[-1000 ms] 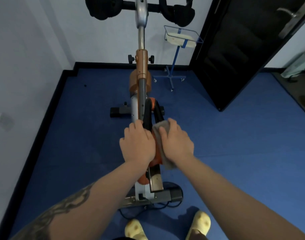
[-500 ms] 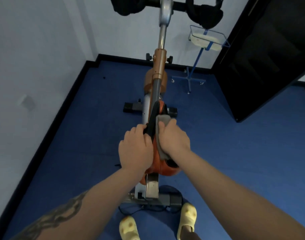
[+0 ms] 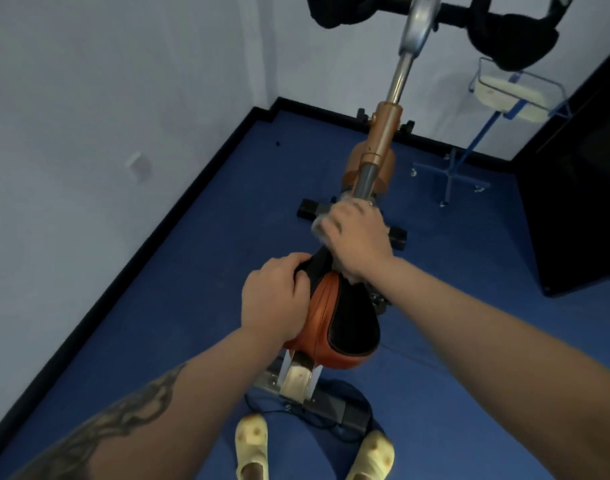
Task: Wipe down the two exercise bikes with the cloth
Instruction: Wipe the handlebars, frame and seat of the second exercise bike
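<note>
With my left hand (image 3: pixel 275 299) clamped on the saddle (image 3: pixel 345 323) at centre frame, I'd press the cloth (image 3: pixel 322 230), bunched under my right hand's (image 3: pixel 357 242) closed grip, firmly along the bike's (image 3: pixel 383 140) frame above.

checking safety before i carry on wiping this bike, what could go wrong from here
1. The black cable loops on the blue floor right by the pale yellow slippers, so a step back could snag it.
2. The right hand presses the grey cloth at the nose of the orange and black saddle, near the steel post; cloth or fingers might catch there.
3. The left hand steadies the saddle; leaning hard could rock the bike.
</note>
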